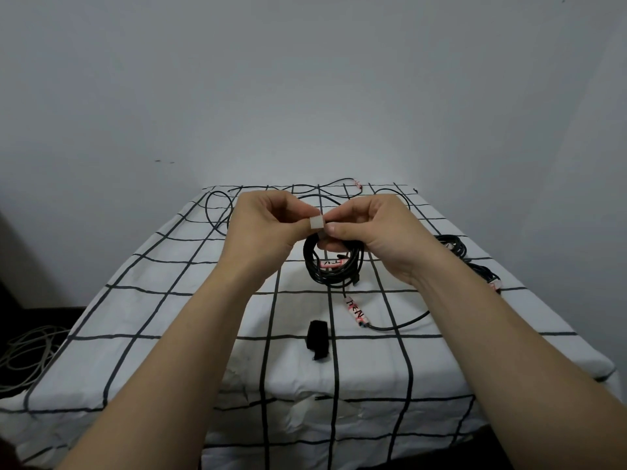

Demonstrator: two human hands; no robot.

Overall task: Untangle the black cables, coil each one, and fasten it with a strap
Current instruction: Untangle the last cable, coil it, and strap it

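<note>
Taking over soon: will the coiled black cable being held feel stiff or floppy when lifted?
Probably floppy: the coiled black cable hangs in uneven loops from the right hand. Likely light, since fingers alone carry it. Loops may spread; the white strap looks unfastened.

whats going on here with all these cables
A person is strapping up a coiled black cable. The right hand grips the top of the coil while the left hand pinches a white strap right there. A loose cable lies at the table's far edge, and a black strap roll sits nearer.
</note>
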